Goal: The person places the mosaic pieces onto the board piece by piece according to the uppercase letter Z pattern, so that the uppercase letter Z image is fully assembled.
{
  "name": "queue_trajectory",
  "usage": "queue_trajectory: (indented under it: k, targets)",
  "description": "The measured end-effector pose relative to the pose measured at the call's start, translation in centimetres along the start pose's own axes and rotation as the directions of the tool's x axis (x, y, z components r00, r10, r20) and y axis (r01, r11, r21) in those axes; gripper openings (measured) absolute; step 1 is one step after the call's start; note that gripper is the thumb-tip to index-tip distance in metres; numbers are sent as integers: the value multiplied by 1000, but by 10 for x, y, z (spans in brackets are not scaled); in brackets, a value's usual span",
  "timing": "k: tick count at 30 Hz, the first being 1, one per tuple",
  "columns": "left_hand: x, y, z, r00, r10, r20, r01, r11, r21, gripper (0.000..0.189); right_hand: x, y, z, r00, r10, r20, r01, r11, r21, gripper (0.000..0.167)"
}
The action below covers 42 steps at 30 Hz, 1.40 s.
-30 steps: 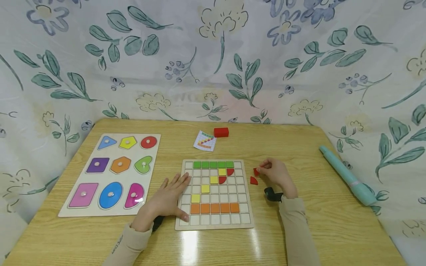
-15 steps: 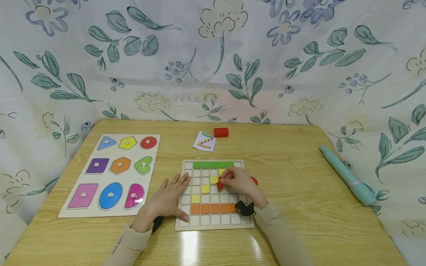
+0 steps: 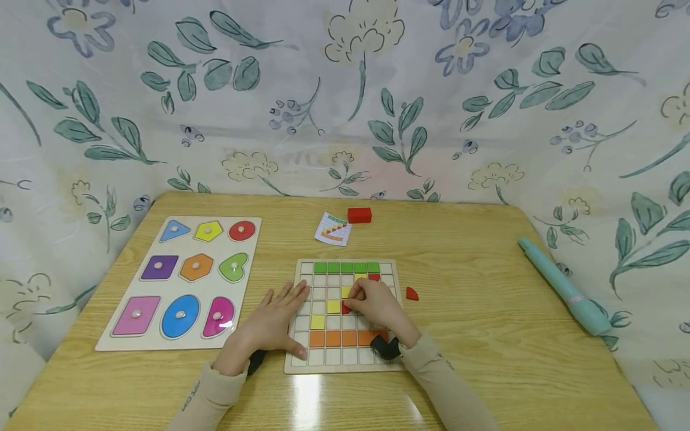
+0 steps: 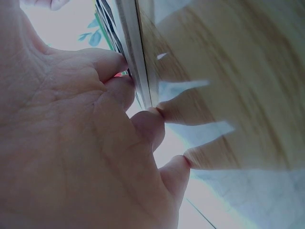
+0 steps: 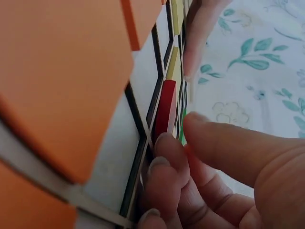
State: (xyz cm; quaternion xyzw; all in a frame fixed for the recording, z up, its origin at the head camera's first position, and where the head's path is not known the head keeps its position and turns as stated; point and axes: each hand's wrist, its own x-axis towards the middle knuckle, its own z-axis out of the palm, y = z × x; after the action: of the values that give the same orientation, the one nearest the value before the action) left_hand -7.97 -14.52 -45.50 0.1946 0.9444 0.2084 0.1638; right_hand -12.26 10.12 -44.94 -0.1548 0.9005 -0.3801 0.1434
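Observation:
My left hand lies spread with straight fingers over the left edge of the white grid board; its fingertips show at the edge in the left wrist view. My right hand has curled fingers, with thumb and fingertips at a red quarter-circle tile beside a yellow tile. In the right wrist view this red tile stands slightly proud of its cell, fingertips against its near edge. Another red tile shows above the hand, which hides some cells.
One loose red quarter-circle tile lies right of the board. Behind it are a small pattern card and a red block. A shape puzzle board lies at left, a teal stick-like object at right.
My right hand has picked up a red quarter-circle tile from the table on the right and carried it left onto the grid, beside a yellow tile. The left hand stays put.

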Motion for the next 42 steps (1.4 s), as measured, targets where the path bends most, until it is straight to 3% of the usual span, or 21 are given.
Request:
queue_trajectory:
  k: [5,11,15,20,29,36,42]
  targets:
    - [0,0,0,1000,1,1,-1,1000,-2,126,1,2,-3,998,-24,50,23,1000,19,11]
    - [1,0,0,1000,2,-4,-2,1000,5,126,2,-1,-5,980,-62,188,35,989,147,11]
    - [1,1,-1,1000,1,-2,-1,1000,0,126,2,0,-3,974,-63,216,33,989,141,12]
    - [1,2,0,1000,0,2,0,1000,1,126,2,6,-13,980,-70,188,42,988,146,14]
    - [3,1,1,1000,4,7,-5,1000,6,126,-8,46,-66,999,26,43,-34,981,193,23]
    - [1,1,0,1000,0,13,0,1000,10,126,-23,81,-88,990,109,-94,-104,993,56,22]
    - [-1,1,-1,1000,2,9,-3,1000,9,126,-28,90,-87,994,84,-67,-85,996,-9,26]
